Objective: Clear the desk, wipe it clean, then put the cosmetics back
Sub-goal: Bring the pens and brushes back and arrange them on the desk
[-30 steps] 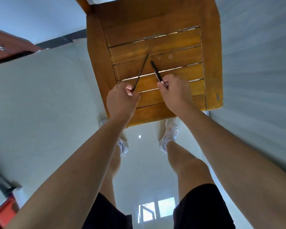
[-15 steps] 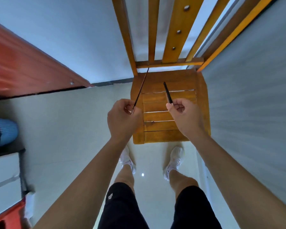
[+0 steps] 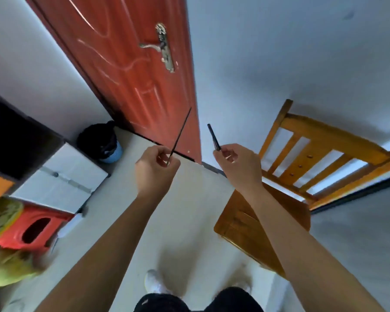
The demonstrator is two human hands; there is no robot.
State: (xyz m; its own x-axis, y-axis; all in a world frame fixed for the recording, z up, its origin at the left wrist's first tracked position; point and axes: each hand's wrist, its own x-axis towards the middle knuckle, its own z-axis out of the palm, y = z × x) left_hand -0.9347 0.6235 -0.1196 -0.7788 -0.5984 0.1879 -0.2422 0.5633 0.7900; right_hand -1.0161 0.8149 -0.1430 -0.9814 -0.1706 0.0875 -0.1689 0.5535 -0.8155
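Two items: mid-frame, one per hand.
Left hand [image 3: 154,170]: pinches thin black stick [image 3: 180,135] at its lower end, slanting up-right.
Right hand [image 3: 236,167]: pinches short black pencil [image 3: 214,137] at its base, tilting up-left.

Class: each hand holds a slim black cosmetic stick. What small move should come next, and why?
Probably carry both onward to find the desk: the left hand pinches a thin stick, the right hand a thicker pen, and no desk is in view.

Red door [image 3: 126,70] ahead, wooden chair [image 3: 331,140] right, black-lined bin [image 3: 98,139] beside white cabinet [image 3: 63,176]
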